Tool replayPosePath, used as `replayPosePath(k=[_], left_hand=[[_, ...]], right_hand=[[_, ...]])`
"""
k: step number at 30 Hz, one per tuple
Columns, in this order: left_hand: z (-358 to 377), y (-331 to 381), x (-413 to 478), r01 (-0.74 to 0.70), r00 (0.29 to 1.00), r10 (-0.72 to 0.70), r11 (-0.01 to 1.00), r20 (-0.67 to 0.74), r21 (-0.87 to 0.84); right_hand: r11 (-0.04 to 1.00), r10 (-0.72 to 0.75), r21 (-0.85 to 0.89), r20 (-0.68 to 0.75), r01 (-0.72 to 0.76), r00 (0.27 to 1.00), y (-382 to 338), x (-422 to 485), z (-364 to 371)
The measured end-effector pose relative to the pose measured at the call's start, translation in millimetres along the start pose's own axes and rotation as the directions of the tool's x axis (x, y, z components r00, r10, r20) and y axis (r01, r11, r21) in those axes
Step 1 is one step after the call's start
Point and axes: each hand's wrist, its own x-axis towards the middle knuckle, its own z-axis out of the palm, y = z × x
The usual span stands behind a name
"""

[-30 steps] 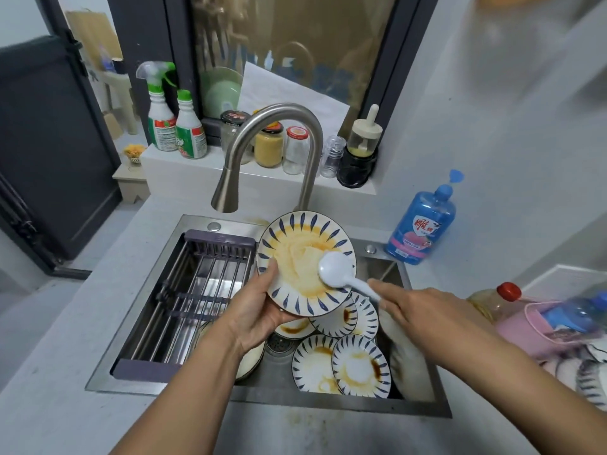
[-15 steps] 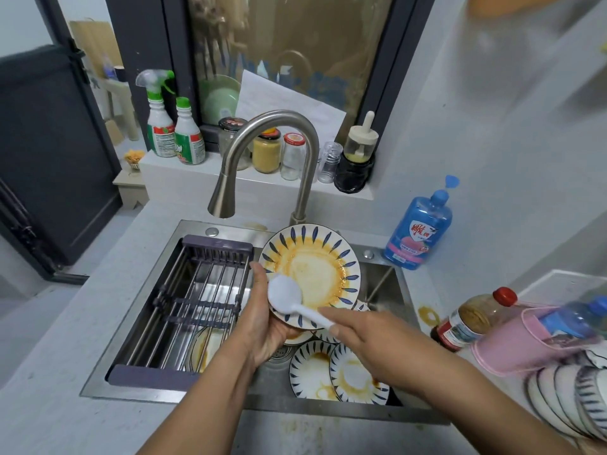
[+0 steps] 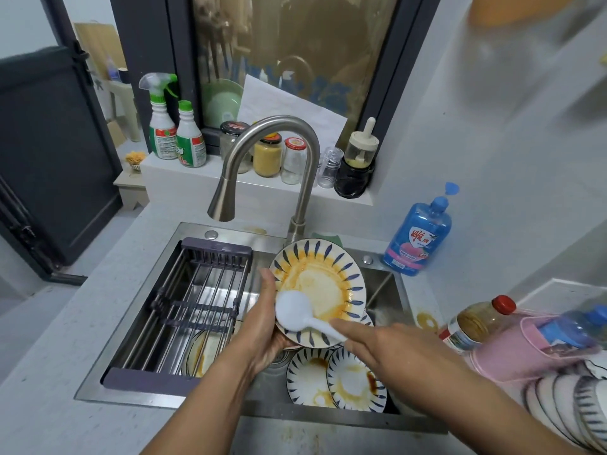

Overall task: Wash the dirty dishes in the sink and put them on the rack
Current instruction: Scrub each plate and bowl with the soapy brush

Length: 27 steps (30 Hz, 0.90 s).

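Orange-brown sauce smears the plate (image 3: 320, 284), thick in a ring round the well and thinner over a paler patch in the middle. Its white rim carries dark blue leaf strokes all round. The plate is tilted up with its face to the camera, above the sink (image 3: 384, 290) and just in front of the foot of the tap (image 3: 305, 178).

The left hand (image 3: 262, 330) grips the plate at its left edge, thumb on the front of the rim; the other fingers are hidden behind. A white spoon (image 3: 295, 311) lies with its bowl against the lower left of the plate's face. The right hand (image 3: 387, 353) holds the handle, fingers clamped on it with the forefinger stretched along the top.

Below, on the sink floor, two more plates (image 3: 308, 379) of the same pattern overlap, both stained. Another dirty one (image 3: 203, 353) shows through the bars of the rack (image 3: 197, 290), which spans the sink's left half.

A blue bottle (image 3: 417, 238) stands on the desk (image 3: 65, 339) at the sink's back right corner
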Motion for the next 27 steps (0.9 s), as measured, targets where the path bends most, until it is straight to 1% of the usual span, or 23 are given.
replayPosePath(k=[3,6,9,11,13,15,17,19,22,24,25,27], left_hand=[[2,-6,-3,0.006,0.999,-0.007,1.000,0.050,0.017],[5,-7,-3,-0.021,0.996,0.012,0.995,0.091,0.101],[6,-10,-2,-0.005,0.998,-0.001,0.995,0.064,0.097],[3,-8,-1,-0.026,0.999,0.024,0.998,0.043,0.060],[-3,-3,2,-0.070,0.997,0.070,0.998,0.016,0.009],[-7,3,5,-0.105,0.994,0.105,0.994,0.005,-0.029],[-10,5,9,-0.128,0.992,0.128,0.991,-0.015,-0.028],[-9,4,11,-0.138,0.990,0.138,0.990,-0.041,0.004],[-6,-1,12,-0.166,0.984,0.169,0.985,-0.062,0.051],[-6,-3,13,-0.169,0.982,0.171,0.985,-0.079,0.032],[-8,-4,13,-0.161,0.983,0.161,0.987,-0.084,0.016],[-10,-5,13,-0.140,0.987,0.139,0.990,-0.082,-0.003]], right_hand=[[0.999,0.047,0.028,-0.092,-0.045,0.995,-7,12,2],[0.994,0.104,0.028,-0.134,-0.101,0.985,-9,19,-4],[0.985,0.160,-0.032,-0.225,-0.171,0.961,-3,28,-9],[0.971,0.218,-0.041,-0.245,-0.235,0.945,6,30,-10],[0.962,0.257,-0.036,-0.205,-0.270,0.944,15,27,-11],[0.969,0.245,-0.004,-0.131,-0.248,0.961,19,20,-10],[0.978,0.202,0.052,-0.042,-0.200,0.978,15,16,-3],[0.977,0.147,0.147,0.046,-0.153,0.988,7,17,7],[0.961,0.057,0.262,0.110,-0.084,0.992,-1,25,15],[0.938,0.027,0.338,0.144,-0.075,0.989,0,25,18],[0.937,0.032,0.339,0.149,-0.082,0.988,3,23,19],[0.960,0.103,0.248,0.115,-0.129,0.988,12,20,23]])
